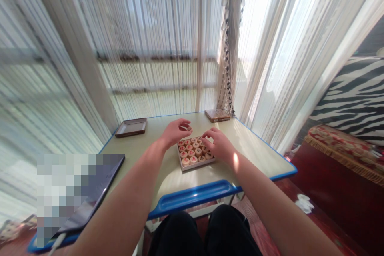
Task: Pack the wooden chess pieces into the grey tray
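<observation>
A shallow white box filled with several round wooden chess pieces marked in red sits in the middle of a pale green table. My left hand hovers over the box's far left corner, fingers curled in a pinch around a wooden piece. Resting on the box's right side is my right hand, its fingers bent down onto the pieces there; what it holds, if anything, is hidden.
An empty brown tray lid lies at the far left of the table. A patterned brown box sits at the far edge by the curtains. A dark tablet lies at the near left. Sheer curtains surround the table.
</observation>
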The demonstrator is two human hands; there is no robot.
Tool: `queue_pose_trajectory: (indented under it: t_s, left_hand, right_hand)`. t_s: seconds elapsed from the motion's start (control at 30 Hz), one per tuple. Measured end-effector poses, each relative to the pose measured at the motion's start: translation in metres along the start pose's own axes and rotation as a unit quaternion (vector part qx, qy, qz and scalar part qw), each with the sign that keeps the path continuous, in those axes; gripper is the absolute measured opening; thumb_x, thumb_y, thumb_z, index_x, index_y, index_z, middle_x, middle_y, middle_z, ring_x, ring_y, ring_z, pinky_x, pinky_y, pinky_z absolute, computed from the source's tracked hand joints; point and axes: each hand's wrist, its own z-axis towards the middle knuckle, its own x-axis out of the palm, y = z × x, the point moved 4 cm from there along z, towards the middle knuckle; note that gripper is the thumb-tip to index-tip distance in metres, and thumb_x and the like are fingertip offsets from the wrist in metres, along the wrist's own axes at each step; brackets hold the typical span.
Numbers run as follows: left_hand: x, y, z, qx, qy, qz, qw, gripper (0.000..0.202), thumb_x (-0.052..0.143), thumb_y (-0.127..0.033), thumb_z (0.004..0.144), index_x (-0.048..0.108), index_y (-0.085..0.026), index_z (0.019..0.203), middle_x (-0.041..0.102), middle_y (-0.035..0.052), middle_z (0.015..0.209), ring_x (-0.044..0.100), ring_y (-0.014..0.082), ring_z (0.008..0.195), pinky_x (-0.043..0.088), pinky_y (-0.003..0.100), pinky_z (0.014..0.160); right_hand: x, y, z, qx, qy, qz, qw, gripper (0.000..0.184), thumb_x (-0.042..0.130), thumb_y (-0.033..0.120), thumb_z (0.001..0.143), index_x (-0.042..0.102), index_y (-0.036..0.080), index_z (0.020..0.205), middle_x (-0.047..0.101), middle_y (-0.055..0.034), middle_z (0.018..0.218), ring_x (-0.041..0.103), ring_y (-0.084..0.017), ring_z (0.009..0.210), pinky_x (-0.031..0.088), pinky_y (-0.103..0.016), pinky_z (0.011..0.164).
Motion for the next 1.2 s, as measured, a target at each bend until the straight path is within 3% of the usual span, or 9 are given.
queue_pose_trajectory:
  t_s: [0.23,0.47,0.63,0.77,0.9,1.07,1.2]
  left_hand:
    - [0.013,-0.013,-0.008,-0.033,0.085,-0.08,0.993,0.055,0.068,-0.027,0.061,0.05,-0.019,0.113,0.059,0.0102,0.105,0.059,0.018,0.083,0.048,0.027,0.06]
    - [0.022,-0.011,-0.008,-0.031,0.12,-0.118,0.985,0.052,0.071,-0.025,0.059,0.055,-0.016,0.107,0.059,0.0095,0.098,0.058,0.0168,0.083,0.049,0.032,0.071]
    - [0.025,-0.016,-0.01,-0.004,0.128,-0.126,0.984,0.048,0.071,-0.025,0.06,0.056,-0.014,0.104,0.061,0.0091,0.093,0.058,0.0176,0.084,0.049,0.032,0.071]
    - [0.028,-0.019,-0.011,0.011,0.137,-0.136,0.981,0.042,0.069,-0.024,0.063,0.057,-0.012,0.101,0.062,0.0097,0.091,0.058,0.0176,0.083,0.048,0.031,0.071]
    - [0.03,-0.021,-0.013,0.004,0.154,-0.125,0.98,0.041,0.067,-0.026,0.064,0.058,-0.01,0.101,0.064,0.0098,0.09,0.059,0.0178,0.081,0.048,0.031,0.072]
    - [0.031,-0.034,-0.016,0.046,0.159,-0.092,0.982,0.038,0.064,-0.026,0.067,0.058,-0.011,0.102,0.065,0.0097,0.093,0.06,0.018,0.084,0.048,0.029,0.073]
    - [0.03,-0.033,-0.013,0.042,0.117,-0.044,0.991,0.039,0.063,-0.031,0.068,0.058,-0.012,0.102,0.065,0.0083,0.09,0.06,0.0163,0.079,0.048,0.027,0.067]
  right_hand:
    - [-0.002,0.008,0.0,-0.007,0.009,0.024,1.0,0.02,0.047,0.032,0.081,0.061,0.018,0.087,0.06,-0.002,0.077,0.05,-0.013,0.069,0.038,-0.025,0.065]
    - [-0.002,0.005,0.001,0.04,0.002,0.1,0.994,0.029,0.044,0.038,0.081,0.064,0.017,0.079,0.062,-0.0019,0.07,0.052,-0.013,0.065,0.037,-0.024,0.06]
    - [0.003,-0.002,0.0,0.136,0.029,0.216,0.966,0.034,0.049,0.046,0.075,0.065,0.015,0.071,0.057,0.0,0.059,0.05,-0.012,0.058,0.037,-0.023,0.055]
    - [0.004,-0.003,0.0,0.187,0.039,0.281,0.94,0.03,0.055,0.043,0.069,0.065,0.015,0.07,0.053,0.0015,0.054,0.045,-0.01,0.052,0.034,-0.022,0.049]
    - [0.006,-0.005,-0.001,0.215,0.05,0.305,0.926,0.027,0.056,0.04,0.067,0.064,0.014,0.066,0.051,0.0021,0.053,0.041,-0.008,0.047,0.033,-0.022,0.047]
    - [0.004,-0.005,-0.001,0.216,0.049,0.317,0.922,0.031,0.056,0.044,0.067,0.061,0.014,0.06,0.047,0.0028,0.049,0.037,-0.006,0.044,0.029,-0.021,0.044]
    - [0.005,-0.007,-0.001,0.252,0.052,0.357,0.898,0.027,0.059,0.04,0.066,0.062,0.013,0.063,0.051,0.0013,0.051,0.035,-0.005,0.041,0.025,-0.021,0.04]
